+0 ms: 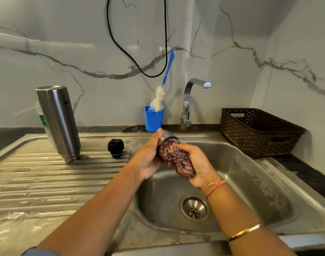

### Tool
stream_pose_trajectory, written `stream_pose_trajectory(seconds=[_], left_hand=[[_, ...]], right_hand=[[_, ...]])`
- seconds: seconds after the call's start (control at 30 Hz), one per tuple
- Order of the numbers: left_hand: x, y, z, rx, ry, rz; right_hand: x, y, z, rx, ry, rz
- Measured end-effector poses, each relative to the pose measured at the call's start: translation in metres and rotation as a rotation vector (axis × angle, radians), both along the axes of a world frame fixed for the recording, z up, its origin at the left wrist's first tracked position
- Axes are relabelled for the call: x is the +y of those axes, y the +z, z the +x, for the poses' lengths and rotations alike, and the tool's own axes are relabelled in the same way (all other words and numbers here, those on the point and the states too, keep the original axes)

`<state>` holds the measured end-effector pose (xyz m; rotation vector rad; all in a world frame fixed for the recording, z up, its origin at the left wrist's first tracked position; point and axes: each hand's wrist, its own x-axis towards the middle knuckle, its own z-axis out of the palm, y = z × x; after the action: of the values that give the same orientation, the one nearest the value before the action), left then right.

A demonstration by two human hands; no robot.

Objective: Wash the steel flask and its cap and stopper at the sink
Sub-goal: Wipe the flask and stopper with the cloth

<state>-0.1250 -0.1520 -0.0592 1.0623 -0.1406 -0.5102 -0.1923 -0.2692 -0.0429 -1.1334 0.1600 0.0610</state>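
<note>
Little writing can be read. The steel flask (58, 122) has a small dark mark high on its side, too blurred to make out, and the clear plastic bottle (42, 122) tucked behind it has a green label whose print cannot be told.

The left hand (148, 159) curls its grip round the steel cap (166, 135), thumb up along the wall. The right hand (196, 163) clutches a striped red cloth (176, 157), bunched and pushed into the cap's mouth. Both grips meet above the back left part of the sink (250, 182) bowl, with the drain (194, 209) below and nearer the person.

Left of the grips, on the ribbed drainboard (38, 182), the black stopper (116, 147) stands close by. The flask stands further left, mouth down and leaning a little. Just behind the cap are a blue cup (154, 120) and a blue-handled bottle brush (158, 100) with its bristles in it. The tap (187, 100) rises behind and to the right, with its spout turned right.

The bowl is open under and to the right of the hands. Beyond its right rim a brown woven basket (259, 133) sits on the dark desk (305, 174). The steel is wet and streaked. Grey-veined marble covers the wall (65, 52), and a black cable (121, 47) loops down it. The right arm wears a thread band (216, 185) and a gold bangle (244, 231).
</note>
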Motion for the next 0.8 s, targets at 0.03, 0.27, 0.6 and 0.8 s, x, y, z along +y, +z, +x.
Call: stream_pose_trajectory(seconds=[0.03,0.27,0.6,0.8], left_hand=[[0.002,-0.003,0.002,0.089,0.046,-0.064],[0.011,-0.008,0.012,0.286,0.288,-0.151],[-0.021,0.005,-0.013,-0.216,0.321,0.304],[-0.011,0.008,-0.019,-0.576,0.244,0.460]], right_hand=[[-0.001,0.001,0.000,-0.009,-0.061,-0.104],[-0.003,-0.004,-0.002,-0.430,-0.369,-1.188],[0.012,-0.026,0.010,-0.457,-0.545,-1.596],[-0.011,-0.010,0.009,-0.068,-0.059,-0.444]])
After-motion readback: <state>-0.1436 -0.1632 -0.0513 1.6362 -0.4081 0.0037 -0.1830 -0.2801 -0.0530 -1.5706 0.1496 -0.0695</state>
